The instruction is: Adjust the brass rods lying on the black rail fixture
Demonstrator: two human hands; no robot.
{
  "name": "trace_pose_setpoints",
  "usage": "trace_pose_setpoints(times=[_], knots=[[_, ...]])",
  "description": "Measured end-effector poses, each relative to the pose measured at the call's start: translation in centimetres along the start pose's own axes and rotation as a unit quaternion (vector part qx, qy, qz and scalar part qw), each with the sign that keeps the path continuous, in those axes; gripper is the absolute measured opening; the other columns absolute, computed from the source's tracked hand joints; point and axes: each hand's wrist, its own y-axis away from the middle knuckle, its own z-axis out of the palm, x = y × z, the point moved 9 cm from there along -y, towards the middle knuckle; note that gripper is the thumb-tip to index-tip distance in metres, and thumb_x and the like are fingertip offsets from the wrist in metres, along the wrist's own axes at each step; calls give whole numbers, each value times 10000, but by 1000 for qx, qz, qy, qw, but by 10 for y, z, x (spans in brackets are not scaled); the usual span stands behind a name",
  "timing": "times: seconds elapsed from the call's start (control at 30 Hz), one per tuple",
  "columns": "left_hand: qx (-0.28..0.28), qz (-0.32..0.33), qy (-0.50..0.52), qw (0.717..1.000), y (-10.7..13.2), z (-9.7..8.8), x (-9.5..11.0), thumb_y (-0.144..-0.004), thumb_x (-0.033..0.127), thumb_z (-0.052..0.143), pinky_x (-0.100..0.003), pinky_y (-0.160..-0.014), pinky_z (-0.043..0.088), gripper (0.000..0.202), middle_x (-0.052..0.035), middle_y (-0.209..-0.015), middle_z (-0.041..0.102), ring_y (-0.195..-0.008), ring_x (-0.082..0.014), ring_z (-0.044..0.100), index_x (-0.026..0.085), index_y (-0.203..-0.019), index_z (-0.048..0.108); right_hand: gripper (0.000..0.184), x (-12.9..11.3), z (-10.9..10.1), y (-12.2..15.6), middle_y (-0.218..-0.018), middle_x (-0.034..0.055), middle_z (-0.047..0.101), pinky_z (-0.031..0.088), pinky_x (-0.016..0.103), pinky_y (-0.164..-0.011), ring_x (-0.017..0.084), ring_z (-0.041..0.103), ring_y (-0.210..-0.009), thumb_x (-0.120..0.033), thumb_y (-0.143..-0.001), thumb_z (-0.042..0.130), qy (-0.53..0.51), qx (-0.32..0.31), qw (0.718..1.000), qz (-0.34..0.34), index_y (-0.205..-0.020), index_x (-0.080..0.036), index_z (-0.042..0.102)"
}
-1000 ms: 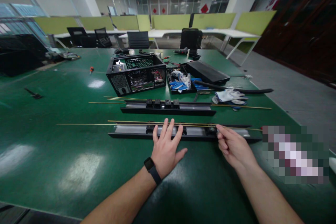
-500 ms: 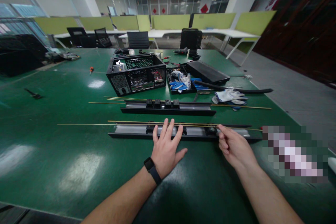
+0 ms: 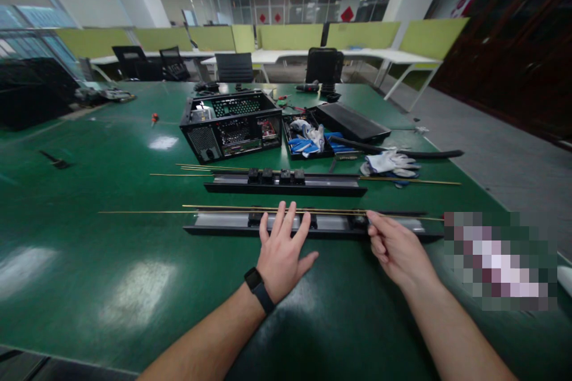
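Note:
A long black channel (image 3: 223, 230) with a pale inner strip lies crosswise in front of me, with small black blocks (image 3: 357, 221) set in it. Thin brass rods (image 3: 143, 212) run along its length and stick out past its left end. My left hand (image 3: 281, 256), wearing a black watch, lies over the channel's middle with fingers spread. My right hand (image 3: 393, 247) pinches a brass rod between thumb and forefinger near the right-hand block. Behind it is a similar channel (image 3: 286, 189) holding several black blocks, with brass rods beyond both ends.
Farther back stand an opened black computer case (image 3: 232, 128), a black tray with blue-and-white gloves (image 3: 308, 140), and a flat black panel (image 3: 351, 122). Another glove pair (image 3: 391, 164) lies to the right beside a black tube (image 3: 429, 155). A pixelated patch covers something at far right.
My right hand has shifted slightly left along the rods, still pinching. My left hand stays spread in nearly the same place.

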Motion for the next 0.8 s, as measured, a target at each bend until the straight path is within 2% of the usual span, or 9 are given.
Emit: trace_pose_setpoints(times=[0.43,0.8], knots=[[4,0,-1,1000,1,0,0,-890,519,683,-658,-1212,172,774,-144,-1666,287,-1557,-364,199,265,-1561,391,393,-1,-1,1,-581,-32,572,235,137,-235,27,357,-321,-351,-584,952,-22,16,1000,1,-721,-153,641],[1,1,6,1000,0,1,0,-890,504,690,-671,-1203,172,782,-153,-1667,279,-1556,-367,199,262,-1566,381,408,0,-4,-1,-566,-36,552,241,138,-235,28,356,-322,-343,-637,935,-30,21,999,7,-677,-174,565]])
